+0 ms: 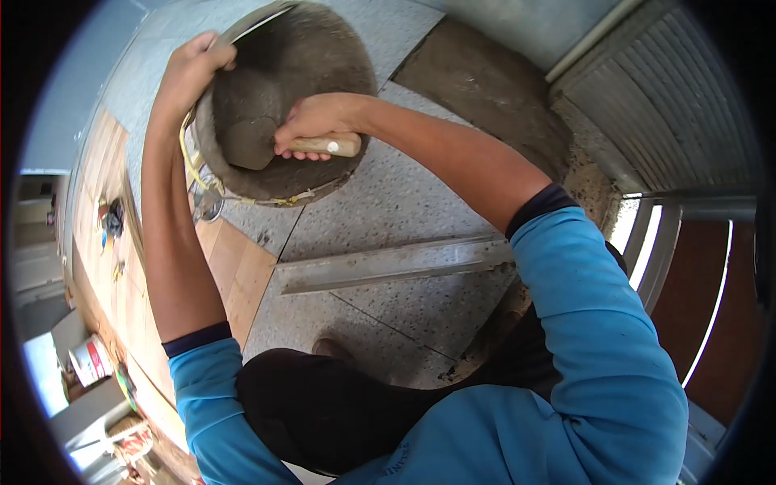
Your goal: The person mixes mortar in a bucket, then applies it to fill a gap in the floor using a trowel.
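My right hand [311,121] is closed around the wooden handle of a trowel [250,144]. Its blade is coated in grey-brown mortar and sits inside the round bucket [356,44], low against the near wall. At the bucket's left rim is my left hand [202,61], fingers curled in. A thin, straight, shiny metal edge [260,24] of a flat tool runs from that hand across the rim; the rest of the tool is hidden. Wet mortar [303,61] smears the bucket's inside. Yellowish cord hangs along its outer left side.
A patch of spread mortar [485,85] lies on the floor beside speckled tiles [388,202]. Across the tiles in front of my feet lies a long metal straightedge [396,265]. Wood-look boards [234,267] are at left, and a corrugated panel [663,97] stands at right.
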`<action>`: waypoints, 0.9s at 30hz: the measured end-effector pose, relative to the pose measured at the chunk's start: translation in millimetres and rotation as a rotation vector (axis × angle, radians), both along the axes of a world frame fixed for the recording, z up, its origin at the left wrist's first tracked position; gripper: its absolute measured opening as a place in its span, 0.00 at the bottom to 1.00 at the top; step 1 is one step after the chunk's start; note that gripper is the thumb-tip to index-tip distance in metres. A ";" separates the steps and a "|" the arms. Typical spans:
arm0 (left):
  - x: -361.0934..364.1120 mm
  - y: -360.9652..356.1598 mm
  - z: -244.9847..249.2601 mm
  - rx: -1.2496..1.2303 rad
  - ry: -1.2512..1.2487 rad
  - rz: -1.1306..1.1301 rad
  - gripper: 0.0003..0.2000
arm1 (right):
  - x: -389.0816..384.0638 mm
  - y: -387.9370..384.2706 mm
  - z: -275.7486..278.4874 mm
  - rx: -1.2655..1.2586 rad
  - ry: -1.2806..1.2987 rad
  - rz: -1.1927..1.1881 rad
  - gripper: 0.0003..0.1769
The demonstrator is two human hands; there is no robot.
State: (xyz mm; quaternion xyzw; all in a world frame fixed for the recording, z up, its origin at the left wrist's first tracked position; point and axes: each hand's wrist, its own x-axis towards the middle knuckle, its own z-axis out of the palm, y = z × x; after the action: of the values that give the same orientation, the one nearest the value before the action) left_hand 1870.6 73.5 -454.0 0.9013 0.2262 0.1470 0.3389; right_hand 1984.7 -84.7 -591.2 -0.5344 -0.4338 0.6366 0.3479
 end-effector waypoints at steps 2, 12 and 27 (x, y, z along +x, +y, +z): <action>-6.5 12.7 -5.4 -0.056 -0.047 0.060 0.06 | 20.0 -31.6 4.0 0.017 0.100 -0.043 0.14; -101.3 69.5 -17.9 -0.355 -0.380 0.491 0.03 | 168.9 -251.9 37.3 0.290 -1.504 -0.461 0.16; -347.1 84.6 2.1 -0.831 -0.498 0.589 0.28 | -105.6 65.3 127.0 0.901 -1.307 0.500 0.14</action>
State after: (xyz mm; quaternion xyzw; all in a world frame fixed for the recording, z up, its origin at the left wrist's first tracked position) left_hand 1523.5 158.1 -451.9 0.5291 0.4200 0.3423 0.6530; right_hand 1879.0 -19.4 -464.2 -0.4939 -0.8675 0.0219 0.0547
